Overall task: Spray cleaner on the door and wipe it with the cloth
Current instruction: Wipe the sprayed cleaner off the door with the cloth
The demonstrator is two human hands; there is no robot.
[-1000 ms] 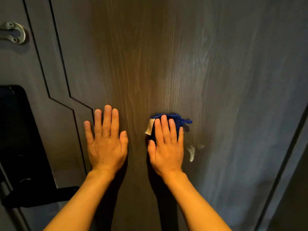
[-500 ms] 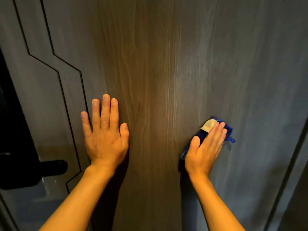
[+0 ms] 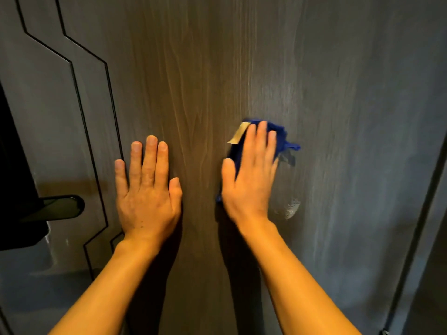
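A dark wood-grain door (image 3: pixel 242 68) fills the view. My right hand (image 3: pixel 251 177) lies flat on a blue cloth (image 3: pixel 281 136) with a pale tag, pressing it against the door at centre right. Only the cloth's top and left edges show past my fingers. My left hand (image 3: pixel 147 189) rests flat and bare on the door to the left, fingers spread upward. A small patch of white foam (image 3: pixel 291 210) sits on the door just right of my right wrist. No spray bottle is in view.
A black lock plate with a black lever handle (image 3: pixel 58 206) is at the left edge. Thin black inlay lines (image 3: pixel 89 131) run down the door's left part. The door's edge and frame (image 3: pixel 420 213) stand at the right.
My right hand has slid the cloth up and to the left from its lower-right spot. The foam patch shows again beside my wrist. My left hand has stayed in place.
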